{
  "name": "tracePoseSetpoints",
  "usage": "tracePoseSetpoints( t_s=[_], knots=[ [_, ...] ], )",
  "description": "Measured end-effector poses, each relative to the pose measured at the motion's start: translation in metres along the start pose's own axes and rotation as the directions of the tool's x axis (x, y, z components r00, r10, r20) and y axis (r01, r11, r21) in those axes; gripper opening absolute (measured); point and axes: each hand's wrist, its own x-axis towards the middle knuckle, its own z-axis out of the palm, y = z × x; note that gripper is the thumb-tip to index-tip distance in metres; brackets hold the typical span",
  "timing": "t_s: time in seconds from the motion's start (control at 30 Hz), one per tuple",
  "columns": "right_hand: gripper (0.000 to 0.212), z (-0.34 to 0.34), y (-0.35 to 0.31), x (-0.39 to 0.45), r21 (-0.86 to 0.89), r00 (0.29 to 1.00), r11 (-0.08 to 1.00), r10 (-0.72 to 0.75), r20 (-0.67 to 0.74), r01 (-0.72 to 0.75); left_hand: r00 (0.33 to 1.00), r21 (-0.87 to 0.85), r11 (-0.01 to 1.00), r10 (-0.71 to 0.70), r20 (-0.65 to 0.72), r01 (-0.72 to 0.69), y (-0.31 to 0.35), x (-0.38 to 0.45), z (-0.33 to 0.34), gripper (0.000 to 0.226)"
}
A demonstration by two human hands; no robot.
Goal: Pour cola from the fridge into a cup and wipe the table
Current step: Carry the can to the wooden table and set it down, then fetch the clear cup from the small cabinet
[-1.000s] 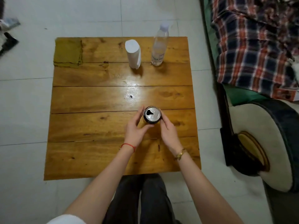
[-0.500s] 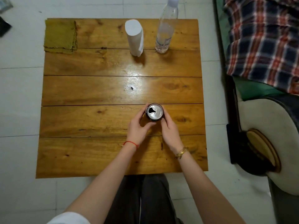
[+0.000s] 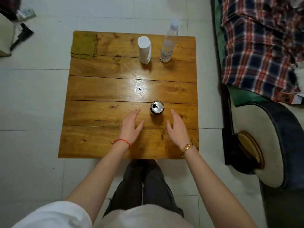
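An opened dark cola can (image 3: 157, 107) stands upright on the wooden table (image 3: 102, 112), its silver top showing the open mouth. My left hand (image 3: 130, 125) hovers just left of the can, fingers apart and empty. My right hand (image 3: 177, 127) is just right of the can, also spread and empty. Neither hand touches the can. A white cup (image 3: 144, 49) stands upside down near the table's far edge. An olive-yellow cloth (image 3: 83, 45) lies folded on the far left corner.
A clear plastic water bottle (image 3: 169, 42) stands right of the cup. A sofa with a plaid blanket (image 3: 263, 46) and a padded armrest (image 3: 256, 145) runs along the table's right side. Dark items (image 3: 21, 37) lie on the tiled floor at far left.
Both hands were cupped around the can; now they have let go and drawn apart and back toward me. The can stays standing in place.
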Motion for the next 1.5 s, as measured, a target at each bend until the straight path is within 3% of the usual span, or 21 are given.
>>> tracePoseSetpoints(
  t_s=[0.3,0.57,0.73,1.17,1.5],
  knots=[
    [0.056,-0.033,-0.052,-0.088,-0.214,0.977,0.954,-0.211,0.029,0.212,0.989,0.164,0.982,0.114,-0.096,-0.097,0.028,-0.092,-0.073,0.046],
    [0.054,-0.032,-0.112,-0.133,-0.296,0.897,0.848,-0.428,0.109,0.44,0.967,0.184,0.983,0.054,-0.249,-0.007,0.015,-0.179,-0.135,0.046],
    [0.053,-0.013,-0.158,-0.15,-0.307,0.826,0.767,-0.528,0.197,0.564,0.923,0.105,0.989,-0.054,-0.38,0.101,-0.009,-0.237,-0.166,0.047],
    [0.052,0.133,-0.295,-0.189,-0.274,0.634,0.575,-0.647,0.425,0.771,0.701,-0.086,0.937,-0.312,-0.641,0.338,-0.138,-0.363,-0.274,0.043],
    [0.053,0.273,-0.432,-0.232,-0.224,0.552,0.507,-0.718,0.424,0.832,0.609,-0.123,0.907,-0.366,-0.704,0.402,-0.261,-0.443,-0.394,0.041]
  ],
)
